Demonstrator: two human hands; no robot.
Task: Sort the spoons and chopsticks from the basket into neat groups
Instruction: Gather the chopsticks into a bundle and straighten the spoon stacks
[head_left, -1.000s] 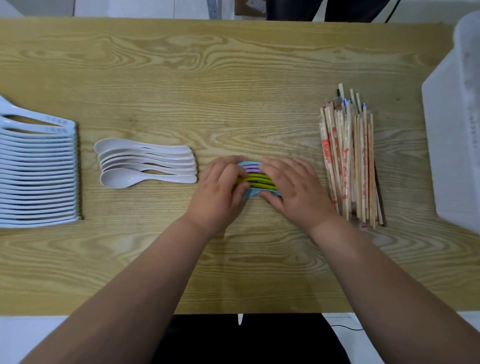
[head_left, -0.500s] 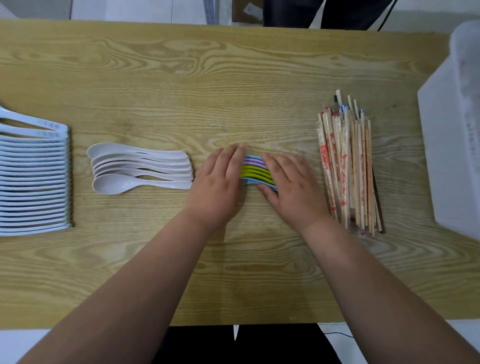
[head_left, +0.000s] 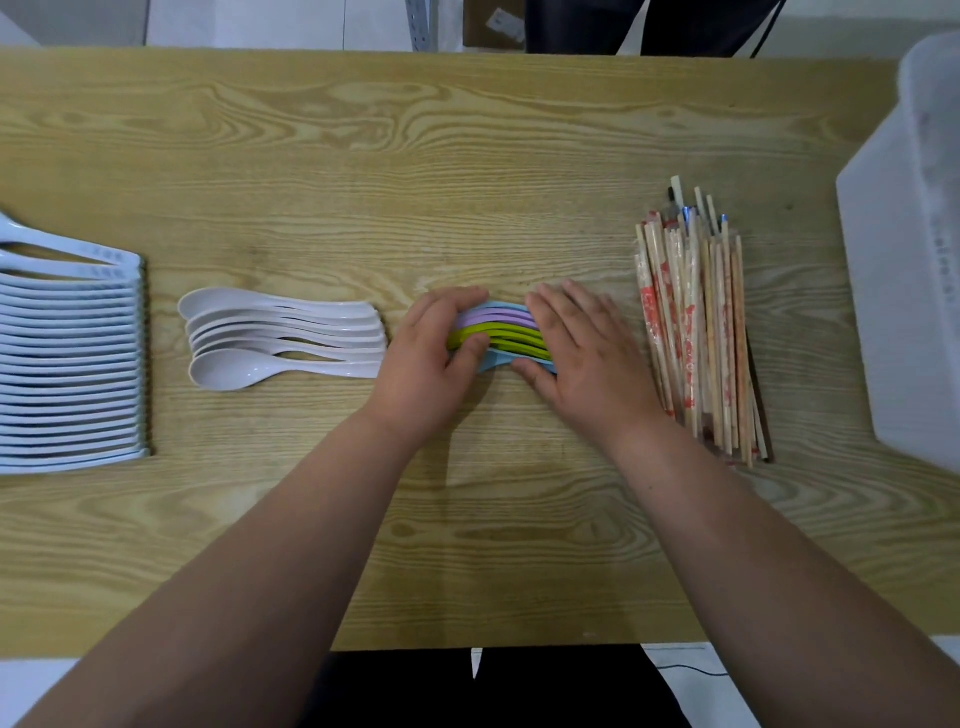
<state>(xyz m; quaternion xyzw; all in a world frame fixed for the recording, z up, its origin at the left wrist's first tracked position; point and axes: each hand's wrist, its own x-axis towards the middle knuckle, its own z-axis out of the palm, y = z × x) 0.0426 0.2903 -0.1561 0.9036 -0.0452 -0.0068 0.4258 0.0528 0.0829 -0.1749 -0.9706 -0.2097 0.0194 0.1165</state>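
Green and lilac spoons (head_left: 498, 332): nested on their sides with pale blue ones at the outer edges. They lie mid-surface between the white spoons (head_left: 280, 338) and the chopsticks (head_left: 696, 332).
Left hands' side: the left hand (head_left: 431, 358) curls round the bowl end of the set, fingers over the top and thumb on the near edge.
Right hands' side: the right hand (head_left: 576, 358) lies flat with straight fingers over the handle ends, thumb at the near edge, gripping nothing.
Just changed: half a second ago the left fingers lay straight across the set. Now they wrap it again, and both hands sit slightly further apart with more of the handles showing.
Meaning: likely a last squaring of this group; it looks tight and aligned.
Task state: four groups lie on the wooden surface (head_left: 467, 156), including a long pale stack (head_left: 67, 364) at far left. The white basket (head_left: 904, 286) stands at the right edge, its inside not visible.
Writing: red print on the chopstick wrappers, faint marks on the pale stack's top handles and on the basket wall. None of it is legible.
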